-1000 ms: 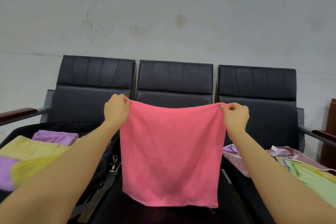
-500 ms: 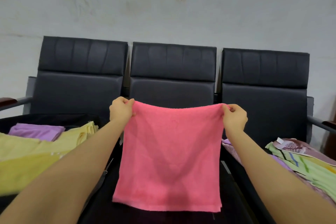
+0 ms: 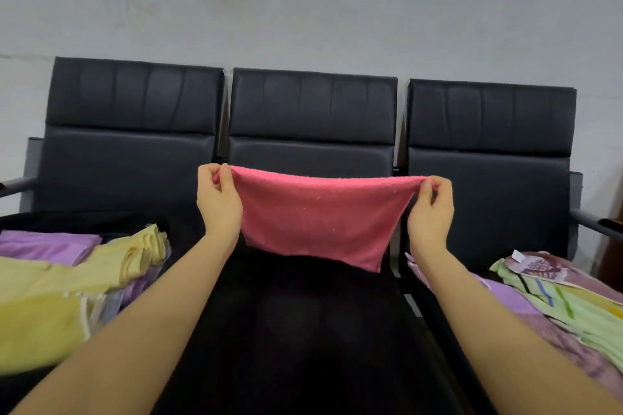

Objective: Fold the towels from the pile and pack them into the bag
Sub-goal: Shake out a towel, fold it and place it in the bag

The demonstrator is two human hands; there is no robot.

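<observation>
Pinching the pink towel (image 3: 317,222) by its top corners, left hand (image 3: 217,202) and right hand (image 3: 429,209) hold it taut between them over the middle seat (image 3: 303,330), evidently to square its fold.

Two bare forearms reach in from the bottom corners, each uncovered from the lower edge up to the wrist. No sleeve, cuff or glove shows on either arm. The left hand (image 3: 219,200) and the right hand (image 3: 429,209) are bare as well: no ring, watch, bracelet or strap can be seen at the fingers or wrists. The fingernails on the right hand look short and unpainted; those on the left hand are turned away. Nothing more of the person, such as clothing on the upper arms or body, comes into view.
</observation>
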